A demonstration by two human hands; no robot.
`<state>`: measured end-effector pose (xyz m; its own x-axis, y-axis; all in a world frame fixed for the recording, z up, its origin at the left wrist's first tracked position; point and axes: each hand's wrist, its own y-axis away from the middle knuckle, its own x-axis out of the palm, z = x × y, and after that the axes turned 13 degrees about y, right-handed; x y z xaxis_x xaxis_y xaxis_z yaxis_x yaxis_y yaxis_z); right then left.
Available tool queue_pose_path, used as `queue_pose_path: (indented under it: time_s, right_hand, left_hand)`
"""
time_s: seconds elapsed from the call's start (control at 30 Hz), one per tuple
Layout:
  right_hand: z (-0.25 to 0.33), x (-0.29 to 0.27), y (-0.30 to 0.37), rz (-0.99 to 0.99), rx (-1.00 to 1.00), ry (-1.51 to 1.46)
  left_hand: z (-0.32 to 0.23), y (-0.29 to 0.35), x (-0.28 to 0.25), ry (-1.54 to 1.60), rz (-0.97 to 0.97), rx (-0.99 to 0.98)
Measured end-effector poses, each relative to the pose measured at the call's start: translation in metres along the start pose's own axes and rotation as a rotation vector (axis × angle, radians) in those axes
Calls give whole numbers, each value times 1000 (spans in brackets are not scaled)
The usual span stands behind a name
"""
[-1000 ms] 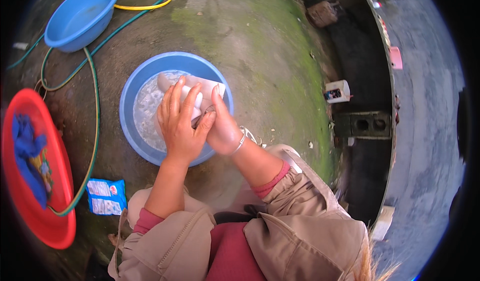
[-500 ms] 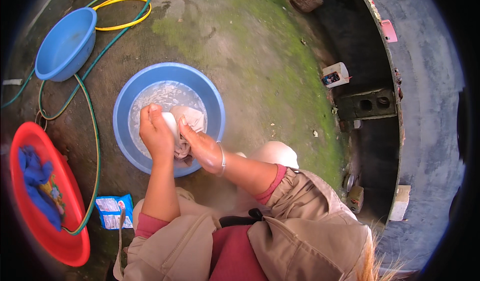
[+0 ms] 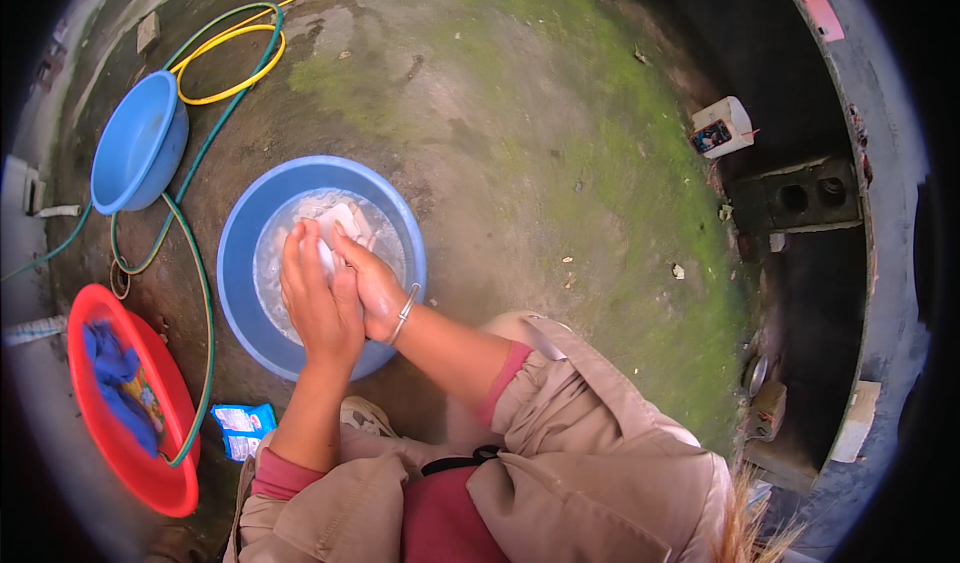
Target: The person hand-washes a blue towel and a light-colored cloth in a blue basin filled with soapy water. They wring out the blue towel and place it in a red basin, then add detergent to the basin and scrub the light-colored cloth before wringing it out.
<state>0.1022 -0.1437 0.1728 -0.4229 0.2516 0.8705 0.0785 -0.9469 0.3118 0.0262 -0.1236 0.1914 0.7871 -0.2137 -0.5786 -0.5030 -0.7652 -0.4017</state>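
A blue basin [image 3: 228, 263] of sudsy water [image 3: 385, 233] stands on the ground in front of me. Over it my left hand [image 3: 318, 298] and my right hand [image 3: 372, 288] press together around a wet, pale pinkish cloth [image 3: 345, 220]. Some of the cloth sticks out beyond the fingertips; the rest is hidden between the palms. A smooth white patch shows between the hands, and I cannot tell whether it is cloth or soap. The right wrist wears a silver bangle.
At the left, a red basin [image 3: 88, 393] holds blue fabric [image 3: 115, 363]. A second blue basin [image 3: 130, 153] sits behind it, beside green and yellow hoses [image 3: 240, 93]. A blue-white packet [image 3: 243, 430] lies near my left arm. Mossy ground stretches right toward hollow blocks [image 3: 800, 199].
My hands have closed together around the cloth, which now shows less. The left fingers have straightened from their curled grip. The view has shifted, so the surroundings sit differently.
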Motion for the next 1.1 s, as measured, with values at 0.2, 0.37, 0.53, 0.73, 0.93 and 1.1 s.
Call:
queue_pose_path:
  time_s: [0.2,0.37,0.53,0.73,0.93,1.1]
  right_hand:
    - [5,11,6,-89,66,-33]
    - [15,12,10,-123,-27,8]
    - [39,9,14,-56,9,-154]
    - [65,19,21,40,-158,-138]
    - [73,23,25,-6,-224,-171]
    - [74,35,30,59,-254,-257]
  left_hand:
    - [9,-35,3,52,134,-107]
    - [-1,-42,14,177,4,-318]
    - [-24,-24,14,-104,196,0]
    - [-8,-16,-18,351,-167,-268]
    - [20,4,3,1136,16,-1263]
    - [16,4,24,1532,331,-1242]
